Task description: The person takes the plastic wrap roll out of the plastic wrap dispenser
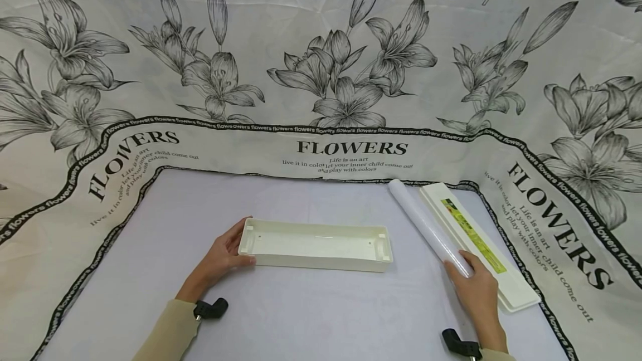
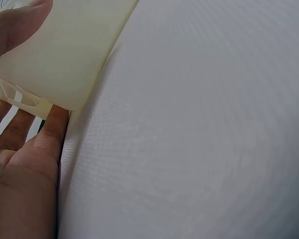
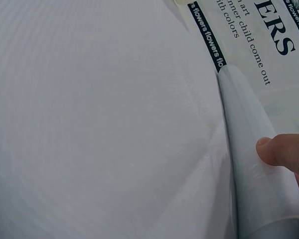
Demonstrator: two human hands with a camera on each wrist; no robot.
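A long, open cream plastic box [image 1: 321, 262] lies crosswise on the white tabletop. My left hand [image 1: 218, 261] grips its left end, thumb at the near corner and fingers behind. The left wrist view shows the thumb over the box's end [image 2: 65, 59] and fingers underneath its edge. At the right, my right hand [image 1: 475, 291] holds the near end of a shiny roll of plastic wrap [image 1: 423, 219], which slants away to the back. In the right wrist view the thumb [image 3: 284, 149] presses on the roll's side. The other fingers are mostly hidden there.
Just right of the roll lies a long white lid [image 1: 519, 288] with a yellow-green label [image 1: 473, 235]. A cloth printed with flowers and lettering [image 1: 351, 152] borders the white surface [image 1: 311, 316] at the back and both sides.
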